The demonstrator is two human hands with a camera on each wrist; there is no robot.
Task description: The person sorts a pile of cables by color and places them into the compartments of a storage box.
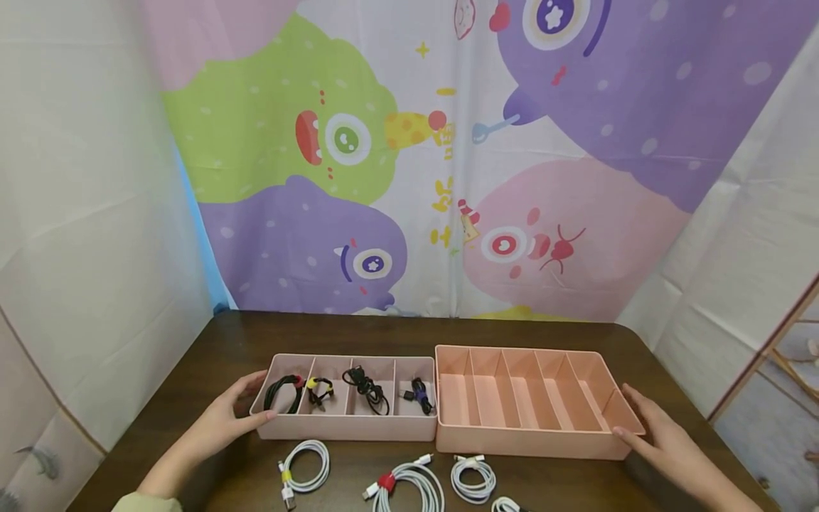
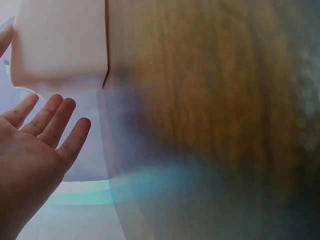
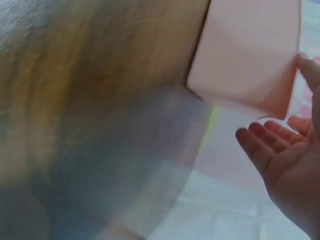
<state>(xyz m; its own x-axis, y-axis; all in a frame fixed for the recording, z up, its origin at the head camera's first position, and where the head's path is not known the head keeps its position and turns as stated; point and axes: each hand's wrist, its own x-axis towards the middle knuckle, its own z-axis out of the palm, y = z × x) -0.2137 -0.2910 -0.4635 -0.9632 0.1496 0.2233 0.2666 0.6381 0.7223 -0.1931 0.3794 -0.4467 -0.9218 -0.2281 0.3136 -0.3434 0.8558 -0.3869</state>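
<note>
My left hand (image 1: 220, 421) is at the left end of a pinkish-grey divided box (image 1: 348, 428), thumb by its front corner. In the left wrist view, the hand's fingers (image 2: 75, 137) extend loosely beside the box's end wall (image 2: 60, 45). Black cables lie in that box: a red-tied coil (image 1: 271, 393), a yellow-tied one (image 1: 312, 384), a loose bundle (image 1: 365, 384) and a purple-tied one (image 1: 420, 395). At the right end of a peach divided box (image 1: 531, 442) is my right hand (image 1: 665, 435), thumb at the front corner, fingers (image 3: 255, 145) extended in the right wrist view.
Both boxes stand side by side on a dark wooden table (image 1: 358, 333). In front lie white coiled cables: one yellow-tied (image 1: 327, 466), one red-tied (image 1: 409, 476), another coil (image 1: 473, 496) and one cut off by the frame edge (image 1: 505, 506). A cartoon curtain (image 1: 422, 284) hangs behind.
</note>
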